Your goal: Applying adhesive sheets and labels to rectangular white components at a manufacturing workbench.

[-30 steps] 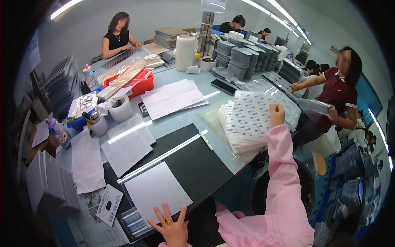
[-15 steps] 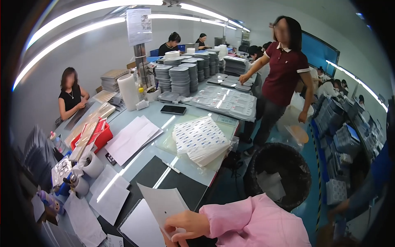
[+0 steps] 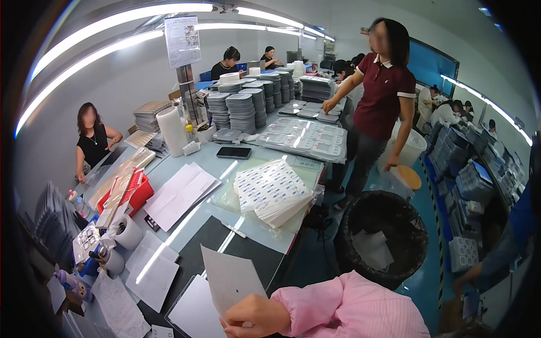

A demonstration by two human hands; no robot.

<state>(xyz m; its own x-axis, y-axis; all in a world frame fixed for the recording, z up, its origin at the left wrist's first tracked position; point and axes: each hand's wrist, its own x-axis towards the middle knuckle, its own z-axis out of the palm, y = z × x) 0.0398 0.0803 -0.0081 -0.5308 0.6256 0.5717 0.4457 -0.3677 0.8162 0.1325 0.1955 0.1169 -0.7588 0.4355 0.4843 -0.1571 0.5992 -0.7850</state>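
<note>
1. White sheet with a small dark spot near its middle, raised at a slant above the front of the tabletop, near the lower edge of the view.
2. Gripped low down in the right hand, with fingers curled narrow around the lower edge; back of the hand turned mostly toward the camera, pink sleeve behind it at lower right.
3. Left hand out of sight in this view; cannot tell whether wide, narrow or holding anything.
4. Just left of the raised piece, a second white page lying flat; cannot tell whether touching it.
5. Beneath and beyond, a black mat crossed by a pale strip of reflected light.
6. Farther back, near the right edge, a pile of blue-printed sheets, somewhat fanned, on clear film.
7. Behind that pile, a dark phone lying flat, with clear trays to its right and grey tray stacks beyond.
8. To the left, loose white papers overlapping, near a red basket with long strips laid across it.
9. On the floor at right, a black-lined bin with pale paper inside.
10. Standing past the bin, a person in a maroon shirt, one arm stretched toward the trays.
</note>
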